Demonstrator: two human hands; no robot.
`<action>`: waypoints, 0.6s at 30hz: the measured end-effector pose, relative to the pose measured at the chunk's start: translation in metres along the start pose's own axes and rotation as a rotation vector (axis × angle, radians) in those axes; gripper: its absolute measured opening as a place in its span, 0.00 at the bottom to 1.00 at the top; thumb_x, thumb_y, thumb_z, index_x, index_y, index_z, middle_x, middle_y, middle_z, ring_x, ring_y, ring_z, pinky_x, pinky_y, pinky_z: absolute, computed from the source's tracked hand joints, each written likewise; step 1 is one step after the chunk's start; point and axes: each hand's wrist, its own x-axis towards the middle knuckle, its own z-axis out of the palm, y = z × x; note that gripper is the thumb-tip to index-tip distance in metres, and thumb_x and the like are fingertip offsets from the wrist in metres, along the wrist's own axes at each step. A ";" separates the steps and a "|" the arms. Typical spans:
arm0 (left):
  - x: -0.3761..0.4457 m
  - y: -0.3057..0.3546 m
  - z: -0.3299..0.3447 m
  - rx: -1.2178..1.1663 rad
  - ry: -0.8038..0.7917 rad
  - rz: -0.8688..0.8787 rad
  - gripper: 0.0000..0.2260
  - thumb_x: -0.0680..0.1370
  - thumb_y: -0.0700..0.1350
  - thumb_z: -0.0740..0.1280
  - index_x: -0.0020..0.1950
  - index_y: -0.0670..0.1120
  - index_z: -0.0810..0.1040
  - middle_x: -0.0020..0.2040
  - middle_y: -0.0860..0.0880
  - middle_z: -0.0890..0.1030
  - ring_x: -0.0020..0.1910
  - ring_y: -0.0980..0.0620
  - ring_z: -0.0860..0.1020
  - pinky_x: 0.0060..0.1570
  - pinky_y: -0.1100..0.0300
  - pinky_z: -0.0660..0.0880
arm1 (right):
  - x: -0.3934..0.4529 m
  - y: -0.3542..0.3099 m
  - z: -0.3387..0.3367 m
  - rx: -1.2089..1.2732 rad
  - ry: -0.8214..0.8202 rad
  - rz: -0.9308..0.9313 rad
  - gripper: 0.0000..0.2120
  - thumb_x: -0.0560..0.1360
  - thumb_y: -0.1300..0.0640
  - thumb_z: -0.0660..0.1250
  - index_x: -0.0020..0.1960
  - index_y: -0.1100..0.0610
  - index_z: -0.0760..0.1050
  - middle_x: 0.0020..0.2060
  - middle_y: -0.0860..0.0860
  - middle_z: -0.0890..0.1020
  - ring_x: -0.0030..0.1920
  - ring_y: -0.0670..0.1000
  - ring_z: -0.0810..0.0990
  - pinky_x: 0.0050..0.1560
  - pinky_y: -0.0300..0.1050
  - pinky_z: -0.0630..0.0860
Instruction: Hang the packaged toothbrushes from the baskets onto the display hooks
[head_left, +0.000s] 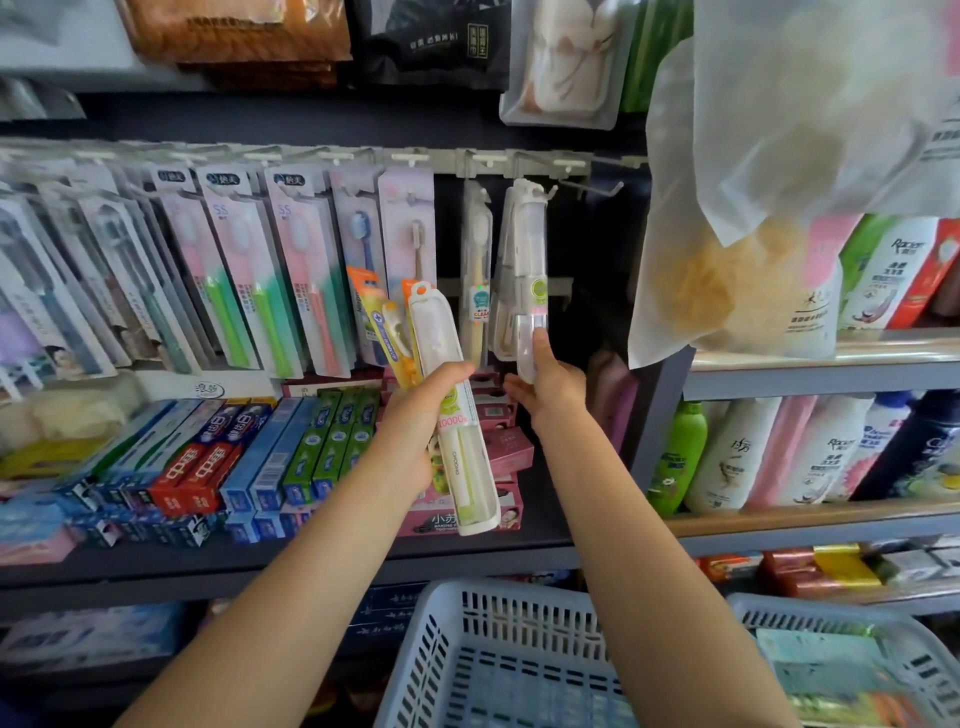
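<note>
Left hand (415, 410) clamped around rigid plastic toothbrush packs (457, 415); right hand (550, 387) pinching slim translucent hanging case (530, 275).

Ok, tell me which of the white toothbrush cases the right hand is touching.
The hanging white case on the hook at the rail's right end: the right hand holds its clear lower end. The other white case is off the hooks, gripped in the left hand.
</note>
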 end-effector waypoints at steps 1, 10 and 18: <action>0.001 -0.001 0.000 0.004 0.008 -0.006 0.11 0.74 0.49 0.74 0.54 0.52 0.79 0.49 0.47 0.84 0.50 0.47 0.82 0.51 0.50 0.79 | 0.003 -0.003 0.003 0.007 0.001 0.025 0.18 0.79 0.44 0.69 0.56 0.58 0.73 0.40 0.53 0.79 0.36 0.51 0.82 0.54 0.49 0.83; 0.001 -0.006 0.005 -0.015 0.016 -0.012 0.10 0.74 0.48 0.74 0.54 0.53 0.79 0.48 0.49 0.84 0.47 0.51 0.82 0.40 0.56 0.75 | 0.025 -0.004 0.017 0.101 -0.052 0.094 0.35 0.74 0.44 0.75 0.72 0.63 0.69 0.44 0.54 0.78 0.35 0.52 0.85 0.44 0.46 0.85; -0.006 -0.009 0.000 0.031 -0.028 0.019 0.21 0.74 0.48 0.75 0.66 0.50 0.78 0.53 0.49 0.84 0.51 0.51 0.81 0.43 0.54 0.76 | -0.005 0.008 -0.012 0.043 -0.081 0.072 0.15 0.76 0.51 0.74 0.51 0.62 0.76 0.39 0.54 0.81 0.38 0.51 0.83 0.49 0.47 0.83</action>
